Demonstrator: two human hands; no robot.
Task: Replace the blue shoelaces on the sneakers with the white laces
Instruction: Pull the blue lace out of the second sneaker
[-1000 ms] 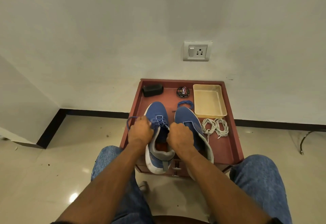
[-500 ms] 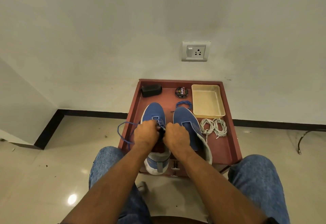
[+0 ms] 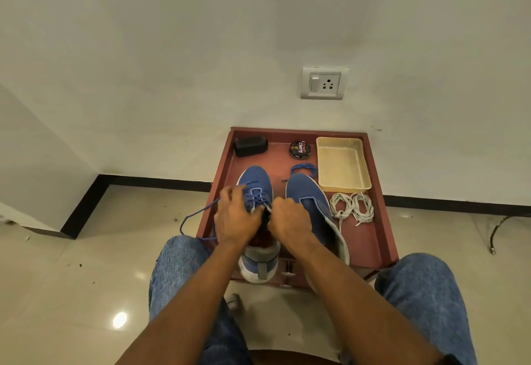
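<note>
Two blue sneakers stand side by side on a small reddish table [image 3: 370,238]. The left sneaker [image 3: 255,181] still carries its blue lace [image 3: 258,196] in the eyelets. A loose end of that lace loops out past the table's left edge. My left hand [image 3: 234,216] grips the lace at the sneaker's left eyelets. My right hand [image 3: 290,218] pinches the lace at the tongue beside it. The right sneaker [image 3: 306,201] has no lace. A removed blue lace [image 3: 303,169] lies coiled beyond its toe. Two coiled white laces [image 3: 352,208] lie right of the sneakers.
At the table's back stand a black brush [image 3: 250,146], a round tin of polish [image 3: 299,149] and a cream plastic tray [image 3: 343,163]. The table is against a white wall with a socket [image 3: 324,82]. My knees in jeans flank the table's front.
Both hands have moved together over the left sneaker's lacing. The blue lace has been drawn out, and its free loop hangs longer to the left.
</note>
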